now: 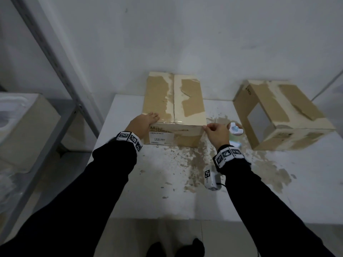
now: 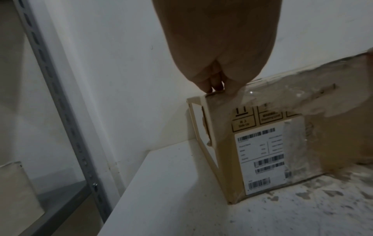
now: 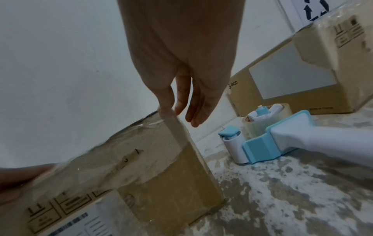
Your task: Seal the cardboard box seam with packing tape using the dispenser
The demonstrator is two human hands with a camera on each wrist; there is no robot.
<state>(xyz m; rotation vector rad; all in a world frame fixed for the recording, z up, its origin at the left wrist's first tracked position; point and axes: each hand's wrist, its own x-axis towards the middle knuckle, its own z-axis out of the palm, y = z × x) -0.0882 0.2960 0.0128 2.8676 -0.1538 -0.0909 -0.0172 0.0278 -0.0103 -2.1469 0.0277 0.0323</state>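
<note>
Worn cardboard box (image 1: 174, 110) upright on the surface, top seam (image 1: 174, 97) unsealed, clear tape (image 1: 172, 121) across its near edge; blue-white dispenser (image 3: 282, 140) lies just beside it.

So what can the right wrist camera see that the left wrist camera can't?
Only the right wrist view shows the tape dispenser lying on the table, the second box behind it, and the right hand pinching a clear tape strip at the box's corner.

Only the left wrist view shows the grey shelf post, the whole barcode label, and the left hand's fingers resting on the box's top edge.

Both show the box, the stained table and the white wall.
</note>
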